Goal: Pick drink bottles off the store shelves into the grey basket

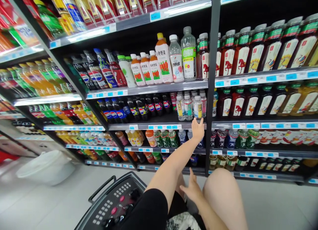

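Observation:
My left hand, at the end of a bare forearm with a black sleeve above, reaches to the front edge of a middle shelf. Its thumb and a finger are at either side of the base of a clear soda water bottle with a yellow and white label, gripping it low. The bottle stands upright in front of similar soda bottles with yellow, teal and pink labels. Lower down, my right hand hangs near my knees with fingers spread, holding nothing.
A dark shopping basket with dark and pink items sits at the lower left, its handle raised. Cola bottles line the same shelf. A black shelf upright stands just right of the soda bottles. A whitish tub is on the floor.

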Demonstrator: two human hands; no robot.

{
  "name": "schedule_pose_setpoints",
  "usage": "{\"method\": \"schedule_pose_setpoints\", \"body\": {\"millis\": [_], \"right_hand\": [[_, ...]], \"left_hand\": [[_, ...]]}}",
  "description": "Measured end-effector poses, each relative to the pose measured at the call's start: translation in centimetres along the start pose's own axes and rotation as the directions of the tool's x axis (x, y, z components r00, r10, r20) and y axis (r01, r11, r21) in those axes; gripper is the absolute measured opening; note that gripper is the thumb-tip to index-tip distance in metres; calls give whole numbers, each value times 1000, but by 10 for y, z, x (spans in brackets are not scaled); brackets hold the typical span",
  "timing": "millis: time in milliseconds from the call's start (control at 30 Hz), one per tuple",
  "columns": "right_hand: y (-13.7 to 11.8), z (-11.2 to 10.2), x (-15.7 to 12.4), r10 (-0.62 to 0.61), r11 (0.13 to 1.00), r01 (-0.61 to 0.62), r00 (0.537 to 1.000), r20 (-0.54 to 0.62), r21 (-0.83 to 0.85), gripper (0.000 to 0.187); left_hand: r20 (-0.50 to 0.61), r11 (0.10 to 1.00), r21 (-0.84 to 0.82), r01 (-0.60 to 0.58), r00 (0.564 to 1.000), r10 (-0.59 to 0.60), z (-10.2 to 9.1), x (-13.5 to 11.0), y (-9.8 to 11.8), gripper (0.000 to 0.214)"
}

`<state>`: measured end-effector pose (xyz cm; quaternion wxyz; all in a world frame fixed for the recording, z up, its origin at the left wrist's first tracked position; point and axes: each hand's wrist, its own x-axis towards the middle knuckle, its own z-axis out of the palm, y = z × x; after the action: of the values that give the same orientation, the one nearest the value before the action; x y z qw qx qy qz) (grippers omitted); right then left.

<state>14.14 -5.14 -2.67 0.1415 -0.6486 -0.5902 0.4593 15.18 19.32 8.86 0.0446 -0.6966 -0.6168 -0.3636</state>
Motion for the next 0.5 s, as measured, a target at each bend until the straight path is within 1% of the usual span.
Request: {"method": "schedule_pose_setpoints", "body": {"millis": [100, 267, 367, 500], "right_hand": [[1, -3, 0, -1, 1000, 2, 999, 43, -19, 102], [4, -3, 2, 11, 998, -7, 998, 58, -66, 98], [6, -2, 4, 5, 996, -1, 999, 44, -94, 96], [9, -1, 7, 3, 994, 4, 998, 62, -108, 91]], "left_hand": [[58, 998, -46, 43, 998, -40, -2, 2, 2, 49], [91, 983, -129, 129, 989, -118, -9, 9, 10, 49], [123, 983, -94, 157, 982, -145, -13, 12, 13, 52], [181, 988, 3, 154, 972, -152, -18, 17, 13, 62]]}}
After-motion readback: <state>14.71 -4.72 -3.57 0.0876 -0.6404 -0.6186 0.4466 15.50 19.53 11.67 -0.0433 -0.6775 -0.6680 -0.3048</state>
